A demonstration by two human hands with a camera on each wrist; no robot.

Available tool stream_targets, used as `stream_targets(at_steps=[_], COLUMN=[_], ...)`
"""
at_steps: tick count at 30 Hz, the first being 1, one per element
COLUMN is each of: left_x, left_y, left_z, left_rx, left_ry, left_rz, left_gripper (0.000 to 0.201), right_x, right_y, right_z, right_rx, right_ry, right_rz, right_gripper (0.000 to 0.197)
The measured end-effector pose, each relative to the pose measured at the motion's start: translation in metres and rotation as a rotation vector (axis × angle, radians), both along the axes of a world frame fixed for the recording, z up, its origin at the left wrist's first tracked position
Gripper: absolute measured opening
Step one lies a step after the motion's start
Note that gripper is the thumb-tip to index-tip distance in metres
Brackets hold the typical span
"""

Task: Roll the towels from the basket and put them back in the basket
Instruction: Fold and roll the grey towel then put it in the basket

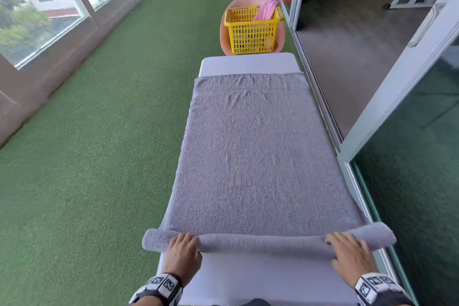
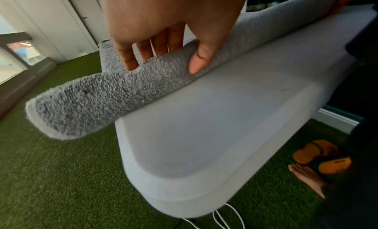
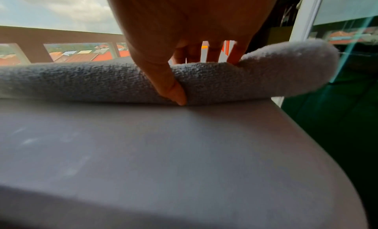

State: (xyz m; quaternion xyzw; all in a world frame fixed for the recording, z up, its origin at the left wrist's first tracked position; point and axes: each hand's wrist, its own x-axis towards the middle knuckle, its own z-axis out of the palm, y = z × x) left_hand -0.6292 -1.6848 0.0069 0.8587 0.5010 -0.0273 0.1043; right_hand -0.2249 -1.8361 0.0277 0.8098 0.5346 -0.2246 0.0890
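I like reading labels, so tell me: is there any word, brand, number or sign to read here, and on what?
No readable text in any view.
Wrist bands: black-and-white square code patterns, no letters or numbers.
Grey towel: no label shows.
Yellow basket: no brand or writing shows.
Orange sandals on the grass: too blurred to tell any marking.

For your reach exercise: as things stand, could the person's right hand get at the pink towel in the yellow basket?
Probably not: the right hand grips the grey roll at the bench's near end, and the pink towel lies beyond its far end.
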Motion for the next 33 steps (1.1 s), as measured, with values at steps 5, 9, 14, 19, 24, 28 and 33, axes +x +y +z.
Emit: stream_targets(at_steps=[5,9,14,19,24,28,33], left_x=[0.008,0.004,0.004,0.013,0.009,0.002,-0.014], left_y=[0.012,0.002,-0.008,0.010,0.005,-0.013,-0.055], left_z=[0.010,-0.004,0.002,0.010,-0.006,-0.010,-0.012], left_rx=[0.084,0.091,-0.001,0.117,-0.005,-0.034,0.004], left_ry=[0.058,0.012,-0.010,-0.012,-0.007,-0.039,-0.014], left_rz=[0.028,0.014,-0.016,0.031,0.018,-0.001,-0.007], left_gripper=[0.050,0.047,0.038,0.041,0.053,0.050,0.053], right_x=[0.008,0.011,0.005,0.017,0.020,0.011,-0.005], right_y=[0.026,0.005,-0.008,0.023,0.010,-0.017,-0.059], right_z=[0.015,-0.006,-0.008,0.016,0.002,-0.010,-0.011], right_rx=[0.167,0.178,-0.037,0.141,0.066,0.121,0.181], right_ry=[-0.116,-0.181,-0.087,-0.105,-0.088,-0.046,-0.062], right_rz=[0.020,0.069,0.056,0.001,0.026,0.005,-0.020], right_gripper=[0.030,0.058,0.061,0.034,0.061,0.066,0.062])
